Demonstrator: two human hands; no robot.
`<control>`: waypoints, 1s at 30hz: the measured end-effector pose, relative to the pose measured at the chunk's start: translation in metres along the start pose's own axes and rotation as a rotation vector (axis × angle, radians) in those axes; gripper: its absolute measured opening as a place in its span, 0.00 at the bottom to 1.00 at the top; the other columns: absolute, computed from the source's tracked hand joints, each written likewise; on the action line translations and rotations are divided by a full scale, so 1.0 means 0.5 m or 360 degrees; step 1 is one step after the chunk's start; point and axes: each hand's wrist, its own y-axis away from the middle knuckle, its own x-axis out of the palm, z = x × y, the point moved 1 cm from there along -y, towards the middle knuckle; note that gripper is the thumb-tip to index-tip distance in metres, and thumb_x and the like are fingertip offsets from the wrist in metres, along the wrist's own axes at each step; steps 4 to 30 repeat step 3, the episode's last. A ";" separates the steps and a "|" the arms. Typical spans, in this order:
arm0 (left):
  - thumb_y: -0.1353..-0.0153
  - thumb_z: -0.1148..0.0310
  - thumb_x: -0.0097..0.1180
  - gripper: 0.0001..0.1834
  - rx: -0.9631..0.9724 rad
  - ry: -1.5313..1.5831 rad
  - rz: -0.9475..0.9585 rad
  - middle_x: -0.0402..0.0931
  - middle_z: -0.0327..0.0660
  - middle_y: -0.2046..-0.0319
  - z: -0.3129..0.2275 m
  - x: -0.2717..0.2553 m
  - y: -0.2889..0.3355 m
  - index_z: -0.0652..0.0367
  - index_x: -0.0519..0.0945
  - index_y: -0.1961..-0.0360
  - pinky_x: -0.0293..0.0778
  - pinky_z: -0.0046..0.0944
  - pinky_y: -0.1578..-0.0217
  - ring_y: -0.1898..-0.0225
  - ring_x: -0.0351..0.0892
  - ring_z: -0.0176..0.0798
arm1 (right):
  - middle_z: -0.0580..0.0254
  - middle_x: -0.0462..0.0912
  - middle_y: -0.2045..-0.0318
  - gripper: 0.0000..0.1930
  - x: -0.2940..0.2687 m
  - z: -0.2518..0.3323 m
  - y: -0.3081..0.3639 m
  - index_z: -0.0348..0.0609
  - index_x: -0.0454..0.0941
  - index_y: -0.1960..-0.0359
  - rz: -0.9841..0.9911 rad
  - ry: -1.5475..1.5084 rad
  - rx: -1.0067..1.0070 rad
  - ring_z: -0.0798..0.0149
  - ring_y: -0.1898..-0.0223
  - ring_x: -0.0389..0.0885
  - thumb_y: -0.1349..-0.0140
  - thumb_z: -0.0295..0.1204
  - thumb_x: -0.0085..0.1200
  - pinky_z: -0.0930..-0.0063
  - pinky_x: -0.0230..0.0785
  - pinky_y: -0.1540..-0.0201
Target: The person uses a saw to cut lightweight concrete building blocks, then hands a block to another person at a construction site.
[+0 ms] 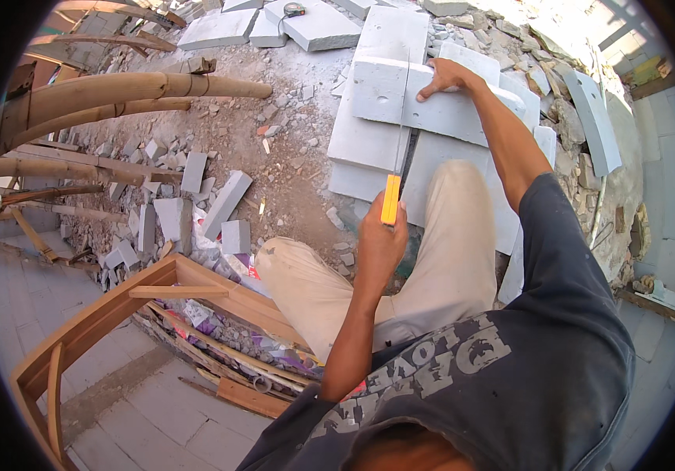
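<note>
My left hand (pixel 383 239) is wrapped around the yellow handle (pixel 391 199) of a handsaw. Its thin blade (pixel 404 110), seen nearly edge-on, reaches away from me across a pale lightweight concrete block (pixel 463 110). On that block, right of the blade, rests my right hand (pixel 445 78), its thumb on the near face and its fingers at the far edge. The block lies crosswise over other pale blocks (pixel 369 141) in front of my knees. How deep the blade sits in the block I cannot tell.
Bamboo poles (pixel 141 85) reach in from the left. A wooden frame (pixel 94 330) stands at lower left, beside broken block pieces (pixel 227 204) and rubble. A tape measure (pixel 294 9) sits on a far slab (pixel 318 27). Stones (pixel 537 82) line the right side.
</note>
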 end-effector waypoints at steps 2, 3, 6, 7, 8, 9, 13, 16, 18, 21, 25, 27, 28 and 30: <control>0.29 0.70 0.57 0.21 -0.0117 -0.0006 0.0028 0.83 0.63 0.54 0.013 0.009 -0.001 0.63 0.76 0.37 0.80 0.49 0.53 0.51 0.86 0.63 | 0.44 0.88 0.56 0.47 0.001 0.003 0.007 0.31 0.82 0.48 0.0030 0.0025 0.0001 0.48 0.54 0.87 0.70 0.52 0.81 0.59 0.78 0.47; 0.29 0.70 0.57 0.21 -0.0108 -0.0005 0.0023 0.83 0.63 0.54 0.020 0.014 -0.009 0.63 0.76 0.37 0.80 0.49 0.53 0.51 0.86 0.63 | 0.44 0.88 0.54 0.48 -0.002 0.002 0.010 0.32 0.82 0.46 0.0068 0.0025 0.0001 0.48 0.52 0.87 0.70 0.52 0.81 0.59 0.77 0.45; 0.29 0.70 0.57 0.21 -0.0108 -0.0005 0.0023 0.83 0.63 0.54 0.020 0.014 -0.009 0.63 0.76 0.37 0.80 0.49 0.53 0.51 0.86 0.63 | 0.44 0.88 0.54 0.48 -0.002 0.002 0.010 0.32 0.82 0.46 0.0068 0.0025 0.0001 0.48 0.52 0.87 0.70 0.52 0.81 0.59 0.77 0.45; 0.29 0.70 0.57 0.21 -0.0108 -0.0005 0.0023 0.83 0.63 0.54 0.020 0.014 -0.009 0.63 0.76 0.37 0.80 0.49 0.53 0.51 0.86 0.63 | 0.44 0.88 0.54 0.48 -0.002 0.002 0.010 0.32 0.82 0.46 0.0068 0.0025 0.0001 0.48 0.52 0.87 0.70 0.52 0.81 0.59 0.77 0.45; 0.29 0.70 0.57 0.21 -0.0108 -0.0005 0.0023 0.83 0.63 0.54 0.020 0.014 -0.009 0.63 0.76 0.37 0.80 0.49 0.53 0.51 0.86 0.63 | 0.44 0.88 0.54 0.48 -0.002 0.002 0.010 0.32 0.82 0.46 0.0068 0.0025 0.0001 0.48 0.52 0.87 0.70 0.52 0.81 0.59 0.77 0.45; 0.29 0.70 0.57 0.21 -0.0108 -0.0005 0.0023 0.83 0.63 0.54 0.020 0.014 -0.009 0.63 0.76 0.37 0.80 0.49 0.53 0.51 0.86 0.63 | 0.44 0.88 0.54 0.48 -0.002 0.002 0.010 0.32 0.82 0.46 0.0068 0.0025 0.0001 0.48 0.52 0.87 0.70 0.52 0.81 0.59 0.77 0.45; 0.29 0.70 0.57 0.21 -0.0108 -0.0005 0.0023 0.83 0.63 0.54 0.020 0.014 -0.009 0.63 0.76 0.37 0.80 0.49 0.53 0.51 0.86 0.63 | 0.44 0.88 0.54 0.48 -0.002 0.002 0.010 0.32 0.82 0.46 0.0068 0.0025 0.0001 0.48 0.52 0.87 0.70 0.52 0.81 0.59 0.77 0.45; 0.29 0.70 0.57 0.21 -0.0108 -0.0005 0.0023 0.83 0.63 0.54 0.020 0.014 -0.009 0.63 0.76 0.37 0.80 0.49 0.53 0.51 0.86 0.63 | 0.44 0.88 0.54 0.48 -0.002 0.002 0.010 0.32 0.82 0.46 0.0068 0.0025 0.0001 0.48 0.52 0.87 0.70 0.52 0.81 0.59 0.77 0.45; 0.29 0.70 0.57 0.21 -0.0108 -0.0005 0.0023 0.83 0.63 0.54 0.020 0.014 -0.009 0.63 0.76 0.37 0.80 0.49 0.53 0.51 0.86 0.63 | 0.44 0.88 0.54 0.48 -0.002 0.002 0.010 0.32 0.82 0.46 0.0068 0.0025 0.0001 0.48 0.52 0.87 0.70 0.52 0.81 0.59 0.77 0.45; 0.29 0.70 0.57 0.21 -0.0108 -0.0005 0.0023 0.83 0.63 0.54 0.020 0.014 -0.009 0.63 0.76 0.37 0.80 0.49 0.53 0.51 0.86 0.63 | 0.44 0.88 0.54 0.48 -0.002 0.002 0.010 0.32 0.82 0.46 0.0068 0.0025 0.0001 0.48 0.52 0.87 0.70 0.52 0.81 0.59 0.77 0.45; 0.29 0.70 0.57 0.21 -0.0108 -0.0005 0.0023 0.83 0.63 0.54 0.020 0.014 -0.009 0.63 0.76 0.37 0.80 0.49 0.53 0.51 0.86 0.63 | 0.44 0.88 0.54 0.48 -0.002 0.002 0.010 0.32 0.82 0.46 0.0068 0.0025 0.0001 0.48 0.52 0.87 0.70 0.52 0.81 0.59 0.77 0.45; 0.29 0.70 0.57 0.21 -0.0108 -0.0005 0.0023 0.83 0.63 0.54 0.020 0.014 -0.009 0.63 0.76 0.37 0.80 0.49 0.53 0.51 0.86 0.63 | 0.44 0.88 0.54 0.48 -0.002 0.002 0.010 0.32 0.82 0.46 0.0068 0.0025 0.0001 0.48 0.52 0.87 0.70 0.52 0.81 0.59 0.77 0.45; 0.29 0.70 0.57 0.21 -0.0108 -0.0005 0.0023 0.83 0.63 0.54 0.020 0.014 -0.009 0.63 0.76 0.37 0.80 0.49 0.53 0.51 0.86 0.63 | 0.44 0.88 0.54 0.48 -0.002 0.002 0.010 0.32 0.82 0.46 0.0068 0.0025 0.0001 0.48 0.52 0.87 0.70 0.52 0.81 0.59 0.77 0.45; 0.29 0.70 0.57 0.21 -0.0108 -0.0005 0.0023 0.83 0.63 0.54 0.020 0.014 -0.009 0.63 0.76 0.37 0.80 0.49 0.53 0.51 0.86 0.63 | 0.44 0.88 0.54 0.48 -0.002 0.002 0.010 0.32 0.82 0.46 0.0068 0.0025 0.0001 0.48 0.52 0.87 0.70 0.52 0.81 0.59 0.77 0.45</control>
